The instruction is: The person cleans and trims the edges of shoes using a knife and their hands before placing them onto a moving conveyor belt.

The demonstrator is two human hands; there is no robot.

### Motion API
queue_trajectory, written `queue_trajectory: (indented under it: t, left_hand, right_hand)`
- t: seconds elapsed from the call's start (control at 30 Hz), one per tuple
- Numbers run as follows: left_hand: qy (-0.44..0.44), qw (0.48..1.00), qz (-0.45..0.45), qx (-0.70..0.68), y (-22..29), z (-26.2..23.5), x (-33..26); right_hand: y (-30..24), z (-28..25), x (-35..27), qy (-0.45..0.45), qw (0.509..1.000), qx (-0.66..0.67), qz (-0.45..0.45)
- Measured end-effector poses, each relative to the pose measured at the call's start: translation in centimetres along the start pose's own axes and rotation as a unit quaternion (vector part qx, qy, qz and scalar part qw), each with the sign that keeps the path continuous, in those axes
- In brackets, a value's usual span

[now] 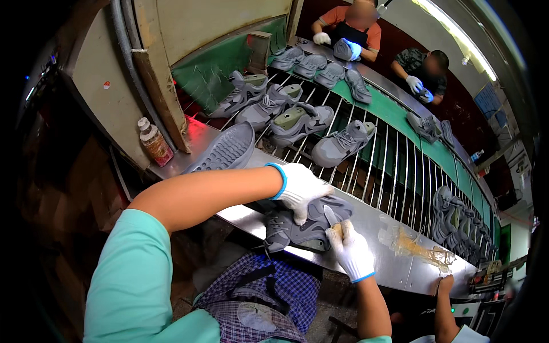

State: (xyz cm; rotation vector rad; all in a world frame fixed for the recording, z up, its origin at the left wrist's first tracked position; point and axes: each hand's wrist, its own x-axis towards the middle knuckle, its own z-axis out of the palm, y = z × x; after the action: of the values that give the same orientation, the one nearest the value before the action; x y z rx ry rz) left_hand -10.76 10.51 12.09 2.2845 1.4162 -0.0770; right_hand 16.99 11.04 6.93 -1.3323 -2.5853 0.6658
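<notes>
A grey sneaker [277, 234] lies on its side at the near edge of the metal counter, its sole end toward the right. My left hand [302, 188], in a white knit glove with a blue cuff, presses down over it with fingers gripping the shoe. My right hand [351, 251], gloved alike, is closed round a small pale tool with a flat blade [330, 216]. The blade's tip rests close to the shoe's sole; whether it touches, I cannot tell. Left of my forearm sits a loose grey sole [229, 150], tread side up.
Beyond the counter [389, 251], several grey sneakers [345, 143] stand on a metal-rod conveyor [394, 171]. More shoes line the green belt. Two gloved people [350, 28] handle shoes opposite. A bottle [154, 142] stands at left; another person's arm [445, 303] reaches in at right.
</notes>
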Motion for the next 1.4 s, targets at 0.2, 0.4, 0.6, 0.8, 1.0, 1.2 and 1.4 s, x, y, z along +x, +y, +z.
queue_trajectory:
  t: [0.2,0.4,0.6,0.8,1.0,1.2,1.4]
  left_hand:
    - [-0.018,0.988,0.007,-0.154,-4.3,-1.0,-0.8]
    - [0.018,0.970,-0.044,-0.239,-7.1,0.4,-4.1]
    - [0.080,0.972,0.003,-0.219,-7.4,3.2,-5.3]
    - [0.153,0.980,-0.049,-0.116,-4.0,2.6,-7.1]
    - [0.176,0.984,-0.018,-0.020,2.5,2.3,-3.8]
    - [0.121,0.989,-0.053,0.071,4.1,3.9,-0.3]
    - [0.175,0.983,0.013,0.054,3.8,4.8,-0.4]
  right_hand:
    - [-2.1,-0.2,1.3,0.008,0.988,-0.132,-0.086]
    - [-6.3,-0.8,0.8,-0.032,0.999,-0.018,-0.031]
    - [-6.4,0.2,4.3,-0.125,0.987,-0.015,-0.102]
    - [-4.9,1.2,-2.1,-0.194,0.915,0.346,0.079]
    - [-1.9,4.2,-5.6,-0.128,0.753,0.607,0.221]
    - [-5.2,4.0,-2.2,-0.161,0.608,0.745,0.221]
    - [0.0,4.9,-7.1,0.031,0.829,0.499,0.250]
